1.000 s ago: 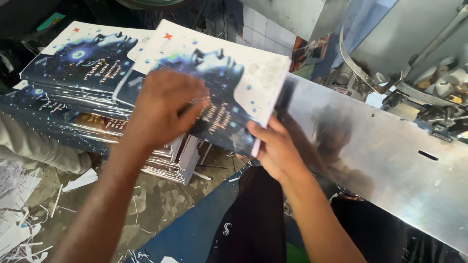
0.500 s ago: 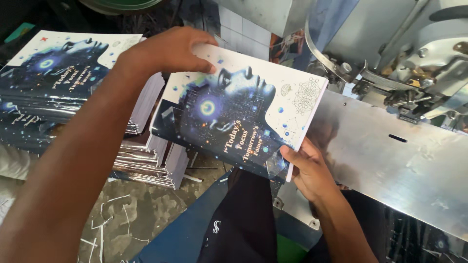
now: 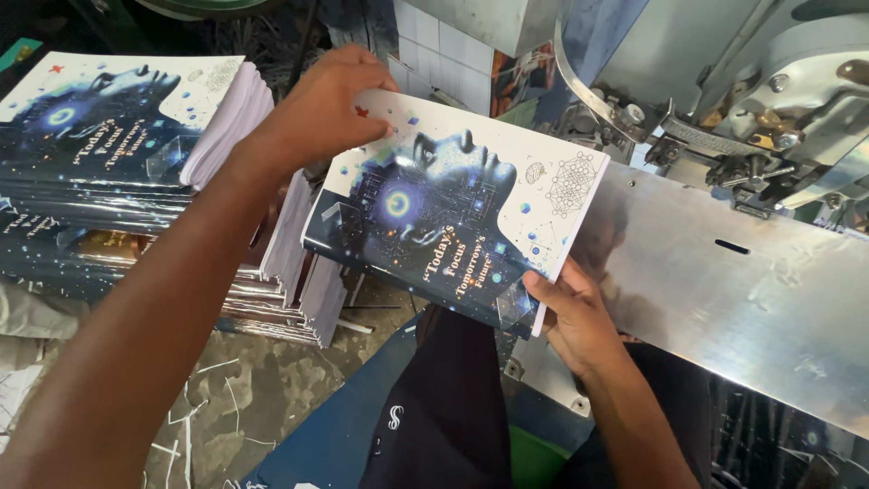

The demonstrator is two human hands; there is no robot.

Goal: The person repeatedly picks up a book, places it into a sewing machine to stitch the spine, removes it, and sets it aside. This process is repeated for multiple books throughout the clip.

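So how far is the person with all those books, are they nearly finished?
Not nearly, it seems. One book is in hand: the left hand grips its top edge, the right hand its lower corner, beside the shiny metal plate of the machine. A tall stack of books with the same cover waits on the left. No finished pile shows in view.

Stack of booklets [image 3: 118, 136]: piled at the left, dark blue and white covers, white page edges facing right.
Metal plate [image 3: 724, 290]: shiny, slanting across the right, with a small dark slot.
Machine parts [image 3: 742, 118]: grey metal, above the plate.
Paper scraps [image 3: 190, 435]: scattered on the floor below the stack.
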